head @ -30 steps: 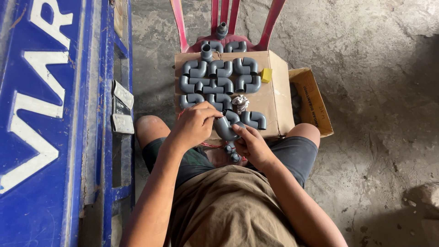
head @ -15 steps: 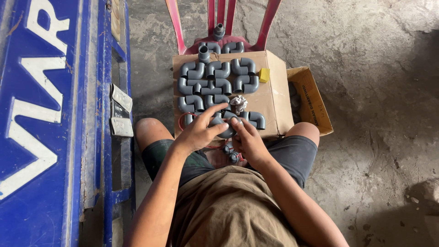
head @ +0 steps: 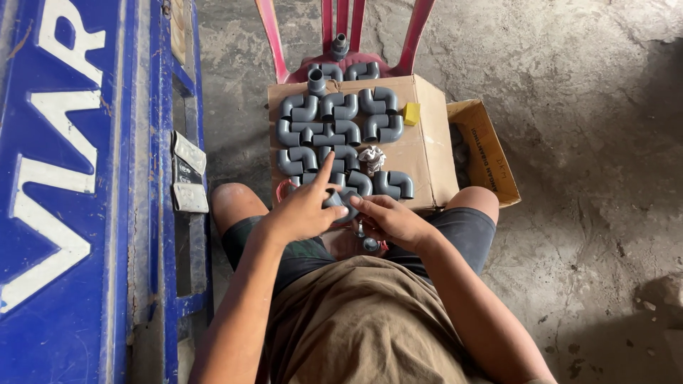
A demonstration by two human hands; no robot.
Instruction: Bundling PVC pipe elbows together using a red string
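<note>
A grey pipe elbow (head: 346,204) is gripped between the left hand (head: 306,211) and right hand (head: 390,219), fingers closed around it. It is held at the near edge of the cardboard box (head: 427,153), on which more elbows (head: 340,121) are laid in rows.

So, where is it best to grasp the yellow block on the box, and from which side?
Probably from above, pinching two opposite flat sides of the yellow block. It stands free near the right edge of the box, with the grey elbows close on its left, so the top and right stay open.
</note>
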